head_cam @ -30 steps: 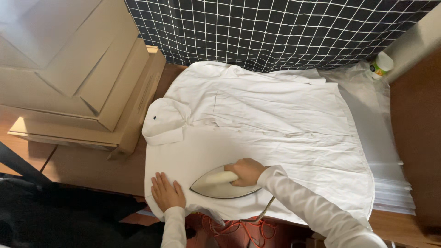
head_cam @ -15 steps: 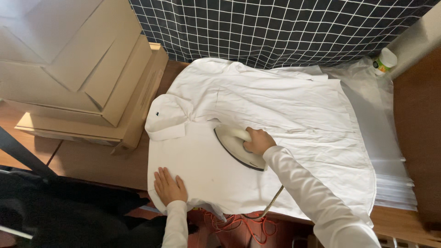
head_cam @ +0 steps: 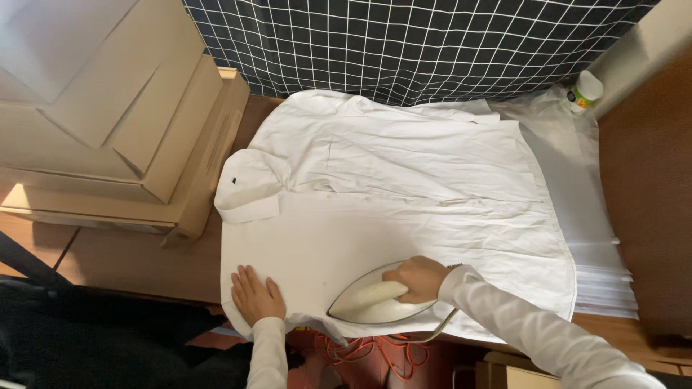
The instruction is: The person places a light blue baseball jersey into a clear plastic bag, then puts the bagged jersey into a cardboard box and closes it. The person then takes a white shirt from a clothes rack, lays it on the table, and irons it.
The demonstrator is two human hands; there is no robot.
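Right hand (head_cam: 422,277) clenched around the handle of a pale iron (head_cam: 375,301), soleplate flat on the near edge of a white shirt (head_cam: 404,194), nose pointing left. Grey cord (head_cam: 425,333) trailing from the iron's back end down past the near edge, beside a tangle of orange cable (head_cam: 367,353) below.

Left hand (head_cam: 254,295) released, palm down, fingers spread and pressed flat on the shirt's near left corner, just left of the iron and apart from it.

Shirt spread front-up across a brown table (head_cam: 137,252), collar (head_cam: 249,186) folded at the left end, hem toward the right. Near half smooth, far half creased, with a wrinkled line running left to right through the middle.

Stacked cardboard boxes (head_cam: 108,122) on the left, close beside the collar. Dark cloth with a white grid (head_cam: 418,43) hanging along the far side, its lower edge meeting the shirt's far edge. Clear plastic sheet (head_cam: 562,137) and a pile of white sheets (head_cam: 598,266) under and beyond the shirt's right end. Small white bottle with a green band (head_cam: 585,90) at the far right, well apart from both hands.
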